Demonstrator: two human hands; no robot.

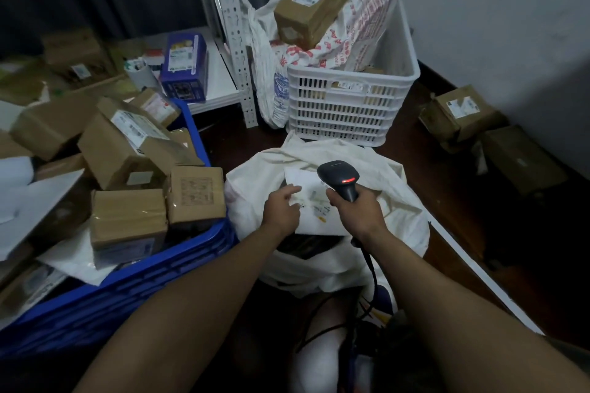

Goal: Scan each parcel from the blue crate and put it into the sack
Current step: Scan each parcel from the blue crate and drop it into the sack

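One parcel is pinned above the sack by flat left hand fingers; scanner, clamped in right hand, should be squared to it.

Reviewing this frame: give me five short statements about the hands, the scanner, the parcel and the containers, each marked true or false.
1. The right hand grips the black handheld barcode scanner. True.
2. The left hand reaches into the blue plastic crate. False: it touches the flat white parcel above the open white cloth sack.
3. The scanner's window glows red. True.
4. The blue crate is empty. False: brown cardboard boxes are piled in it.
5. The white slatted plastic basket stands nearer the person than the sack. False: it stands behind the sack.
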